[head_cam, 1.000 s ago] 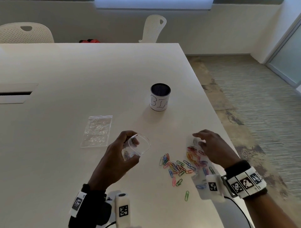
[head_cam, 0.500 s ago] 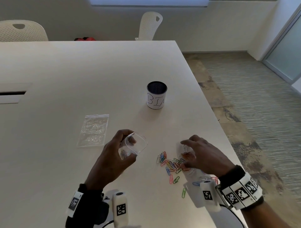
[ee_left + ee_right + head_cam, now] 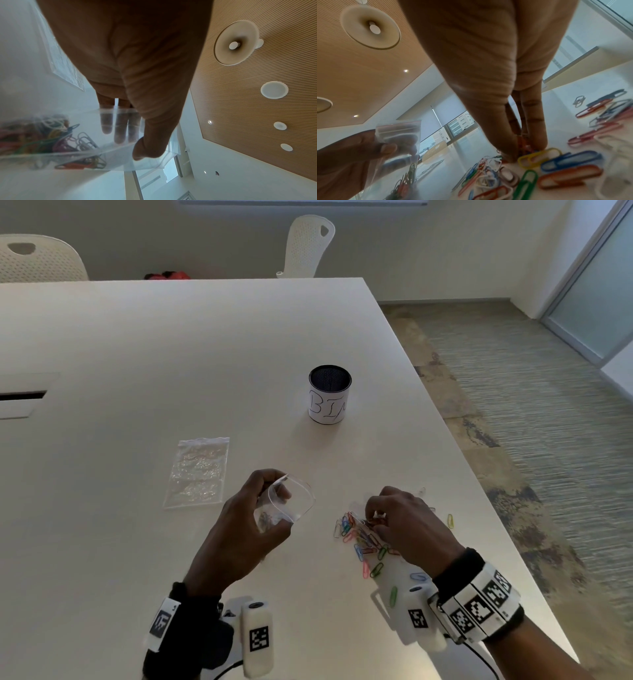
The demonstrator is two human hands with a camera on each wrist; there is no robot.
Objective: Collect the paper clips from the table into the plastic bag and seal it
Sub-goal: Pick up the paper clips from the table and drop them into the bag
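Plastic bag point(image 3: 286, 505), held open, contains several paper clips point(image 3: 51, 142).

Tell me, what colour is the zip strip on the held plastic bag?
Red, on the clear plastic bag; clearest in the right wrist view.

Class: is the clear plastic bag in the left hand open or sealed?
Open. The left hand holds the small clear plastic bag's mouth spread wide; coloured paper clips lie inside.

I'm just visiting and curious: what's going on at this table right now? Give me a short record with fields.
Left hand: holds an open plastic bag above the table, some clips already inside
Right hand: fingertips pinching paper clips from the pile
Loose clips: many colours, still scattered on the table
Spare bag: lies flat, left of the hands
Cup: upright, beyond the hands
Bag seal: not yet closed
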